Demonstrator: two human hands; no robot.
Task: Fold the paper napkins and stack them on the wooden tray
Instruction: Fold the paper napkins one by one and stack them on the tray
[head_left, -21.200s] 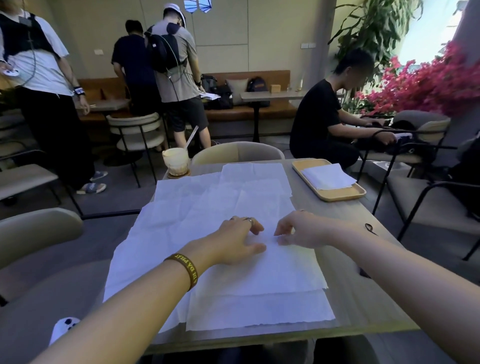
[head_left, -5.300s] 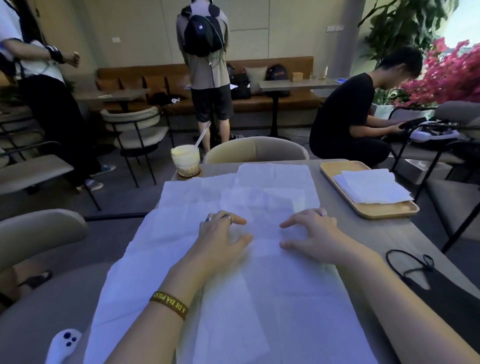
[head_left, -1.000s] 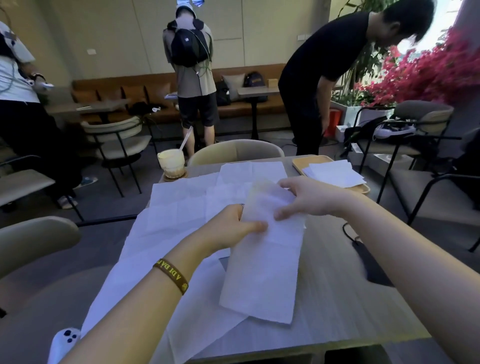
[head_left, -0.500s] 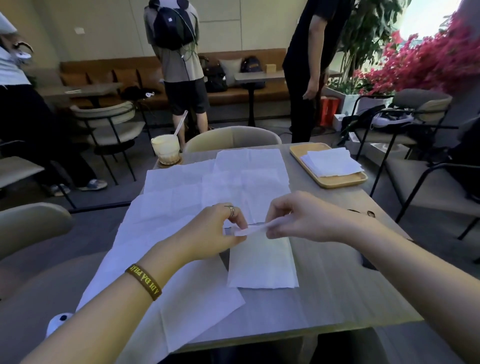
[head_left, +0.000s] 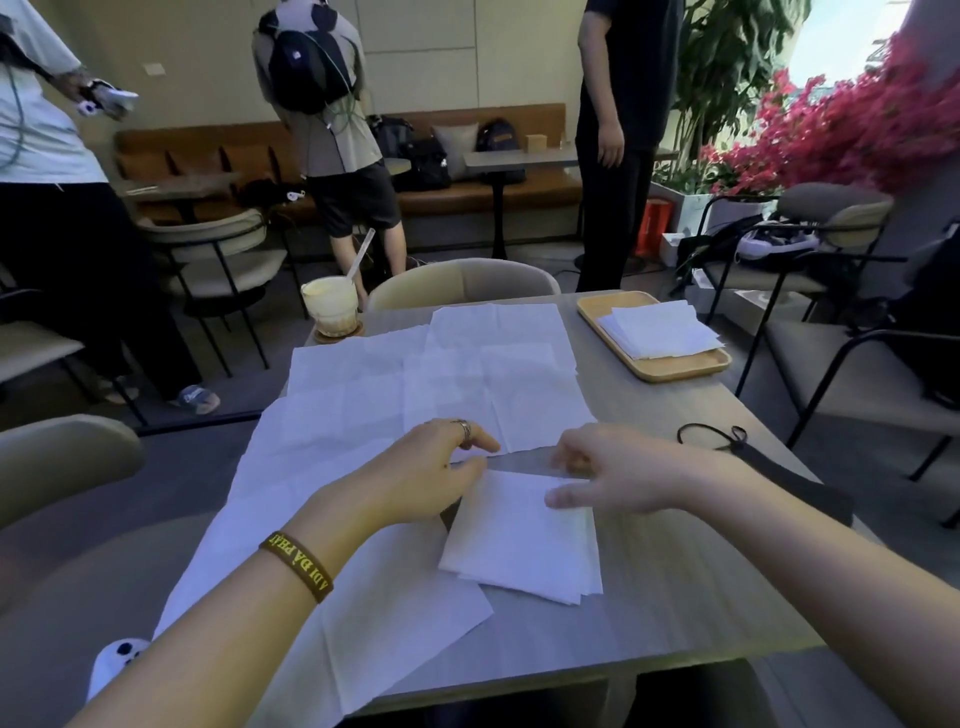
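A folded white napkin (head_left: 524, 540) lies flat on the table in front of me. My left hand (head_left: 426, 478) rests its fingers on the napkin's far left corner. My right hand (head_left: 613, 475) lies over the far right corner with fingers stretched toward the left. Several unfolded napkins (head_left: 415, 384) spread over the left and middle of the table. The wooden tray (head_left: 670, 366) stands at the far right and holds a small stack of folded napkins (head_left: 657, 330).
An iced drink with a straw (head_left: 331, 306) stands at the table's far left corner. A black mask with a cord (head_left: 769, 467) lies by the right edge. Chairs surround the table (head_left: 675, 587), and three people stand behind it.
The napkin's far half has been brought down flat onto the near half. Both hands dropped from pinching the raised edge to lying on the folded napkin. The person in black stood up.
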